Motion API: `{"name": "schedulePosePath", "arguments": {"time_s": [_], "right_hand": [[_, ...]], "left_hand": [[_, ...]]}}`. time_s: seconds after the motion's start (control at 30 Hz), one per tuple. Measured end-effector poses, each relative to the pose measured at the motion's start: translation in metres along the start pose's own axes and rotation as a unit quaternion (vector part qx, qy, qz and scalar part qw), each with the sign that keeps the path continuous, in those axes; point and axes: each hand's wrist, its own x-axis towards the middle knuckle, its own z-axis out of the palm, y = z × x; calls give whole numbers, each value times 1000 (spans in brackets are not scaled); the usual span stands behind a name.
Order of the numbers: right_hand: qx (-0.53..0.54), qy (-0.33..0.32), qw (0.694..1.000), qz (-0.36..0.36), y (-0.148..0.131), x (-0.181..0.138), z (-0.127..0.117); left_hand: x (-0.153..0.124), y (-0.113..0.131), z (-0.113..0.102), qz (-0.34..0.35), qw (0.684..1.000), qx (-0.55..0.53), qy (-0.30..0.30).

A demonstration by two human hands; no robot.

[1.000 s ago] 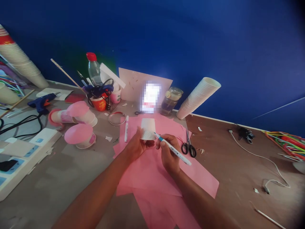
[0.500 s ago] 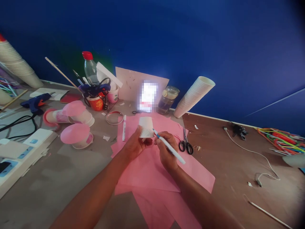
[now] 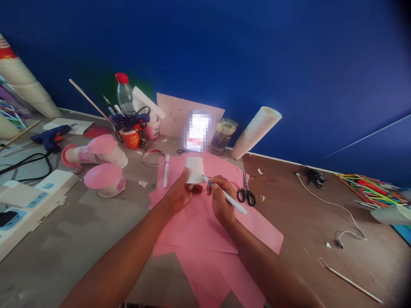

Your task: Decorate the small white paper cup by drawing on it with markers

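My left hand is closed around a small white piece that looks like a paper cup, thumb on its left side. Faint marks show near its lower edge. In my right hand is a white felt-tip marker, its blue tip end at the lower right edge of the cup. I cannot tell whether the tip touches it. Both hands are above overlapping pink paper sheets. Another white marker lies left of the cup, and black-handled scissors lie right of my right hand.
Pink-topped paper cups, a glue gun and a white power strip stand at left. Behind are a roll of tape, a bright blurred screen, a jar and a leaning cup stack. A cable lies at right.
The marker's tip has shifted slightly along the cup's lower right edge, and the marker sits a little lower. The whole view has turned slightly; both grips are the same.
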Motion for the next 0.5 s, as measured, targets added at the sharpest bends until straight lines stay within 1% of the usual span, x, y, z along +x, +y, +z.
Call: {"name": "schedulePosePath", "arguments": {"time_s": [0.3,0.5], "right_hand": [[37,0,999,10,1,1,-1],[37,3,999,16,1,1,0]], "left_hand": [[-1,1,0,2,1000,5,5],[-3,2,3,8,1000,7,7]]}}
